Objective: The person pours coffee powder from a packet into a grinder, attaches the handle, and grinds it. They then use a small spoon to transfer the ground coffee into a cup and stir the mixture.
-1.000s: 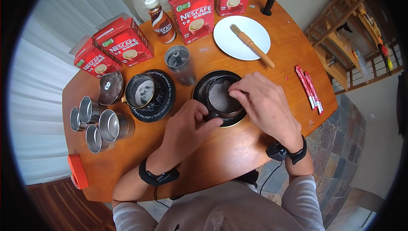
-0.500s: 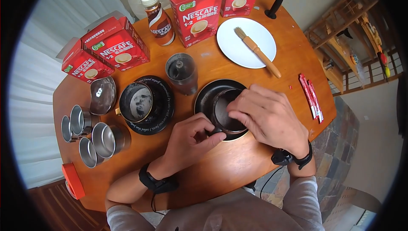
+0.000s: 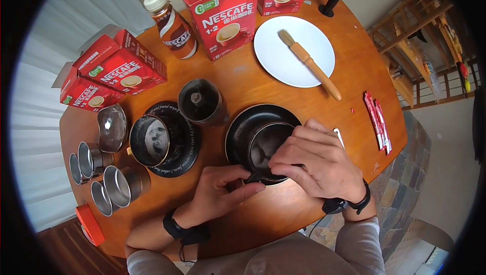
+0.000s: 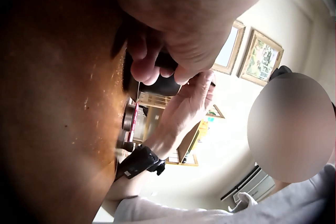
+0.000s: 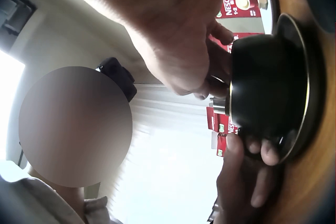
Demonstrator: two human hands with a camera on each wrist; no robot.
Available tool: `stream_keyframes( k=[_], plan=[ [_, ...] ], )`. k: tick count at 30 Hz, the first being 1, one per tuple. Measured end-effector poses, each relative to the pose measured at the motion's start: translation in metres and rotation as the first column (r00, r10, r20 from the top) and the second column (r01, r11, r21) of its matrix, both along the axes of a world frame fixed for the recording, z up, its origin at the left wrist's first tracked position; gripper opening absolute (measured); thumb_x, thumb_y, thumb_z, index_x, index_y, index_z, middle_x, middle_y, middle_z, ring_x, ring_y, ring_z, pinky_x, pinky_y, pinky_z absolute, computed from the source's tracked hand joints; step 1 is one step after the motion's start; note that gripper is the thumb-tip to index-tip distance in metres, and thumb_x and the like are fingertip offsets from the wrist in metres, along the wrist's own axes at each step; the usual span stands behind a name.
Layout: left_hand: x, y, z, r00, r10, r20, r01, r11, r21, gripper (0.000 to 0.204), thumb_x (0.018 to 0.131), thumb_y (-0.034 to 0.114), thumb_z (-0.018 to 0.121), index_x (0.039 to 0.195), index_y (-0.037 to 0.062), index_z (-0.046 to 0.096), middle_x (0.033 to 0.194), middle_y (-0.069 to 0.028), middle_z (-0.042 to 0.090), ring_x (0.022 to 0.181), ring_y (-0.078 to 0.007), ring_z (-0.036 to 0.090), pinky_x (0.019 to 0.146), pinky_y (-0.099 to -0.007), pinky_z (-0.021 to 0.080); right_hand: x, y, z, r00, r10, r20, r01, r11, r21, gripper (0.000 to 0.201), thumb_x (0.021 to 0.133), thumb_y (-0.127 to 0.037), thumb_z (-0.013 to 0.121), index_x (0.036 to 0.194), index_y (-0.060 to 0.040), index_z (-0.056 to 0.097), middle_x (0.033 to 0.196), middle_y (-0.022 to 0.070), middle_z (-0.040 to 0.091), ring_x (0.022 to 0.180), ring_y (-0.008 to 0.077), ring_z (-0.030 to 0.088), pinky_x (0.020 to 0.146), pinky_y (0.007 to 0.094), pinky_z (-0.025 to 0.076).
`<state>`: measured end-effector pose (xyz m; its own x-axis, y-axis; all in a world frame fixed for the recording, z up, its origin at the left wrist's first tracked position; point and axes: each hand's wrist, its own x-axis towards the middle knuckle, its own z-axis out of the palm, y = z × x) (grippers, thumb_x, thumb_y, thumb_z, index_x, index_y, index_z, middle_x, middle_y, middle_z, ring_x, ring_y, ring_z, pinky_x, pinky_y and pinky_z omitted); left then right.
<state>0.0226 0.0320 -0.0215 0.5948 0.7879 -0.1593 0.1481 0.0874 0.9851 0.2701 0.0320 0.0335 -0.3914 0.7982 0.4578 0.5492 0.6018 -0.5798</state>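
A black cup with a thin gold rim stands on a black saucer, dark inside with paler patches. My left hand pinches the cup's handle between thumb and fingers. Over the cup's near right rim, my right hand has its thumb and fingers curled together around a thin utensil. Only a bright sliver of it shows in the right wrist view; the rest is hidden by the hand. Left of them, a second black cup with pale powdery residue sits on a lettered black saucer.
A clear tumbler stands behind the cups. Several metal cups and a shiny bowl are at left. Behind are red Nescafe boxes, a bottle, and a white plate bearing a brush. Red sachets lie right.
The head view has shifted, so the table things appear displaced. My right fingertips have moved from the cup's right side toward its near side. My left hand keeps its pinch on the handle.
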Motion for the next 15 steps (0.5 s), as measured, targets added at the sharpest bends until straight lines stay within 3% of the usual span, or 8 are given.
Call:
stream_keyframes(
  k=[2,5,8,11,15],
  plan=[
    [-0.001,-0.001,-0.001,1.0,-0.004,-0.012,0.004,1.0,0.02,0.021,0.09,0.018,0.086,0.09,0.0014,0.074,0.066,-0.0024,0.064,0.053,-0.0062,0.055,0.049,-0.0255,0.04,0.009,-0.001,0.007,1.0,0.021,0.004,-0.021,0.999,-0.026,0.015,0.08,-0.013,0.083,0.086,-0.0076,0.071,0.078,0.0033,0.062,0.071,0.022,0.056,0.066,0.0348,0.04],
    [-0.003,-0.001,-0.002,1.0,-0.019,-0.022,0.019,1.0,0.009,0.019,0.09,0.015,0.086,0.091,0.0009,0.075,0.071,-0.0042,0.068,0.057,-0.008,0.063,0.051,-0.0254,0.045,0.012,-0.001,0.014,0.968,-0.224,0.114,0.216,0.974,0.074,0.013,0.078,-0.013,0.082,0.085,-0.0093,0.071,0.078,0.0008,0.062,0.073,0.0196,0.055,0.067,0.0335,0.038],
    [-0.002,0.001,0.005,1.0,-0.023,-0.017,0.023,0.999,-0.034,0.016,0.089,0.012,0.086,0.092,0.0005,0.076,0.074,-0.0057,0.071,0.063,-0.0097,0.07,0.054,-0.0252,0.05,0.008,0.003,0.002,0.981,-0.16,0.112,0.151,0.985,0.086,0.014,0.074,-0.013,0.08,0.084,-0.0101,0.071,0.081,-0.0005,0.061,0.074,0.0188,0.053,0.067,0.0335,0.037],
    [-0.002,0.003,0.007,0.999,-0.031,-0.007,0.031,0.999,-0.036,0.014,0.089,0.01,0.086,0.092,0.0001,0.076,0.076,-0.0067,0.073,0.065,-0.0111,0.072,0.055,-0.0251,0.052,0.003,0.0,-0.005,0.999,0.003,-0.036,-0.003,1.0,-0.002,0.016,0.07,-0.013,0.079,0.083,-0.0105,0.07,0.083,-0.0009,0.061,0.075,0.0181,0.052,0.067,0.0332,0.035],
    [-0.002,0.001,0.003,1.0,-0.015,0.024,0.016,0.999,-0.029,0.014,0.089,0.01,0.085,0.093,-0.0003,0.077,0.077,-0.0069,0.073,0.061,-0.0113,0.071,0.053,-0.025,0.051,0.005,-0.001,-0.004,0.995,-0.09,0.032,0.087,0.994,0.066,0.017,0.069,-0.015,0.079,0.082,-0.0109,0.069,0.082,-0.0011,0.057,0.076,0.0171,0.051,0.066,0.0319,0.035]
  ],
)
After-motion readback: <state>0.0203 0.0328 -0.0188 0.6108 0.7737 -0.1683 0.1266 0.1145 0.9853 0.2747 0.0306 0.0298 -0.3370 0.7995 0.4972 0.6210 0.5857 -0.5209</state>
